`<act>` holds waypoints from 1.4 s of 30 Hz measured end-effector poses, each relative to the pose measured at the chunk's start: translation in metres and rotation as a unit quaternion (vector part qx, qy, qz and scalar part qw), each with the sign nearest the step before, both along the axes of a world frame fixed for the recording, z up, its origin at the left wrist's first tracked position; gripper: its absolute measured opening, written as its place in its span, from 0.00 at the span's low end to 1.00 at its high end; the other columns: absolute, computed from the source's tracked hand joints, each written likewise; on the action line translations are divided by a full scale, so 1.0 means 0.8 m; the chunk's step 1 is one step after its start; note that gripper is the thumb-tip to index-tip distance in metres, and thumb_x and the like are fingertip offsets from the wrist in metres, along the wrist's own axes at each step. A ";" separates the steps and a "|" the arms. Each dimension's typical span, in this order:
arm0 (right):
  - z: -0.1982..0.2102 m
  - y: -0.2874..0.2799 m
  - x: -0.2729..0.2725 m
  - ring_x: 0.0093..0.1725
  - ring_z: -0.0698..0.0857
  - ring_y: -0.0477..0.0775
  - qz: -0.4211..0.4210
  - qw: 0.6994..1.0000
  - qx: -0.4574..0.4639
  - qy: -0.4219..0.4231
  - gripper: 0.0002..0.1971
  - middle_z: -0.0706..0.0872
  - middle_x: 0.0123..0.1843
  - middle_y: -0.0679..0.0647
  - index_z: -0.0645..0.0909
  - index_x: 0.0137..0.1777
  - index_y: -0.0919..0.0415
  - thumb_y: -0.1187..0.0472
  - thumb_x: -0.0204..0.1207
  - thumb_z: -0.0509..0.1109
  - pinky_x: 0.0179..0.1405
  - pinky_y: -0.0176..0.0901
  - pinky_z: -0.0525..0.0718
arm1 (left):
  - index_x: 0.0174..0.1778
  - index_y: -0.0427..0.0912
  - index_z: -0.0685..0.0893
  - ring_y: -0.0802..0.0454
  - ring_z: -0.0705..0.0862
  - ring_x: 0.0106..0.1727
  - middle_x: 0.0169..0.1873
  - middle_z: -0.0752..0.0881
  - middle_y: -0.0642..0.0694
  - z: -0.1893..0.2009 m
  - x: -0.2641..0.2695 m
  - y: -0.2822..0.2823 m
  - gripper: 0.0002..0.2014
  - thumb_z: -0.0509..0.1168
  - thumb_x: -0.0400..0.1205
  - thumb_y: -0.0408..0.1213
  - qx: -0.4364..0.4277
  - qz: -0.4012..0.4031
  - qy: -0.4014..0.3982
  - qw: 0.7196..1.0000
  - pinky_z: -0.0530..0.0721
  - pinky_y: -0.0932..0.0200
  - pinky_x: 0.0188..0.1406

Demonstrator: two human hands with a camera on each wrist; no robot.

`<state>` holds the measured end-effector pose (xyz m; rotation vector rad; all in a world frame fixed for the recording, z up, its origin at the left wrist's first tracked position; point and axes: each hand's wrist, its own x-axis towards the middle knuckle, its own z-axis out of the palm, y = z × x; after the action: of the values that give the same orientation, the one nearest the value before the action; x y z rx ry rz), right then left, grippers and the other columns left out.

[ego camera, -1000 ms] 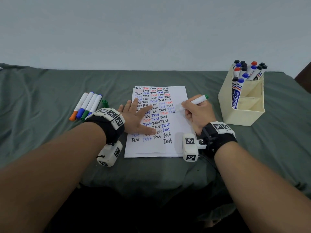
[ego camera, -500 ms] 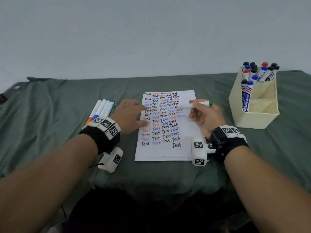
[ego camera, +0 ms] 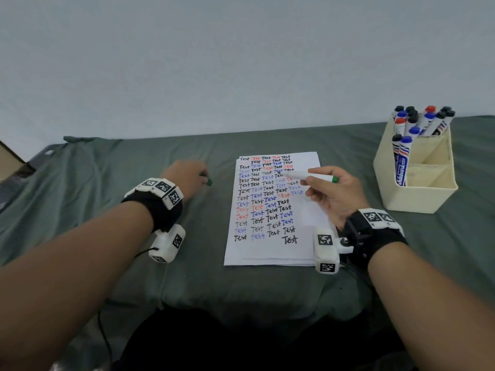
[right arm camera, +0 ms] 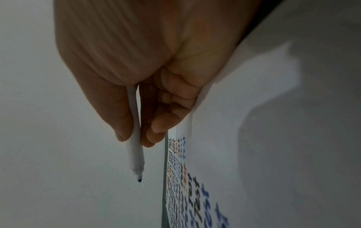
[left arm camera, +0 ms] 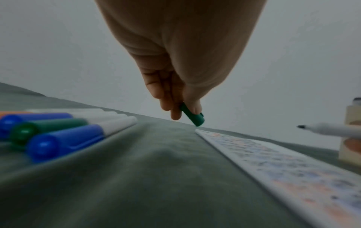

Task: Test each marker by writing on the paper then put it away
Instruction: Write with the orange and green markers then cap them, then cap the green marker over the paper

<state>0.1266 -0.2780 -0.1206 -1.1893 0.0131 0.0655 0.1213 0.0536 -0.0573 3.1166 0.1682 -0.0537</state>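
My right hand (ego camera: 312,180) grips an uncapped white marker (ego camera: 308,176) with a green end, held level just above the paper (ego camera: 308,245), tip pointing left. The right wrist view shows the marker (right arm camera: 134,148) between thumb and fingers, its dark tip clear of the paper (right arm camera: 254,138). My left hand (ego camera: 199,178) is on the green cloth left of the paper and pinches a green cap (ego camera: 207,180). In the left wrist view the cap (left arm camera: 192,115) sits between thumb and fingertips, close to the cloth. Rows of "Test" in black, red and blue fill the sheet.
A cream organizer box (ego camera: 417,188) at the right holds several capped whiteboard markers (ego camera: 423,119). Capped blue (left arm camera: 64,138) and green (left arm camera: 48,126) markers lie in a row on the cloth left of my left hand; my wrist hides them in the head view. A wall stands behind the table.
My left hand left the paper, moved left and took hold of the green cap. My right hand lifted the marker tip off the paper. The head view shifted left.
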 end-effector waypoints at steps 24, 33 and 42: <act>-0.006 -0.002 0.004 0.29 0.86 0.55 0.034 0.999 -0.006 -0.015 0.11 0.91 0.45 0.74 0.93 0.44 0.60 0.65 0.61 0.85 0.30 0.40 0.85 | 0.56 0.48 0.83 0.57 0.78 0.34 0.44 0.86 0.54 -0.003 0.005 -0.156 0.05 0.63 0.88 0.39 -0.230 -0.135 -0.017 0.963 0.70 0.64 0.29; -0.012 -0.005 0.007 0.30 0.87 0.56 0.030 0.999 -0.006 -0.030 0.08 0.92 0.44 0.72 0.91 0.47 0.60 0.72 0.72 0.80 0.31 0.41 0.86 | 0.56 0.43 0.84 0.61 0.73 0.32 0.35 0.78 0.55 -0.004 0.008 -0.168 0.08 0.59 0.89 0.37 -0.169 -0.180 -0.022 0.969 0.67 0.64 0.29; -0.013 -0.002 0.008 0.36 0.90 0.54 0.046 0.992 -0.106 -0.051 0.11 0.93 0.40 0.62 0.93 0.42 0.49 0.68 0.72 0.82 0.43 0.46 0.89 | 0.49 0.45 0.81 0.51 0.80 0.38 0.40 0.83 0.50 0.002 -0.001 -0.165 0.08 0.62 0.88 0.45 -0.132 -0.195 0.033 0.971 0.74 0.57 0.34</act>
<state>0.1332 -0.2800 -0.1311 -1.4045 -0.1280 0.0861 0.1207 -0.0784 -0.0555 2.8323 -0.4170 -0.1699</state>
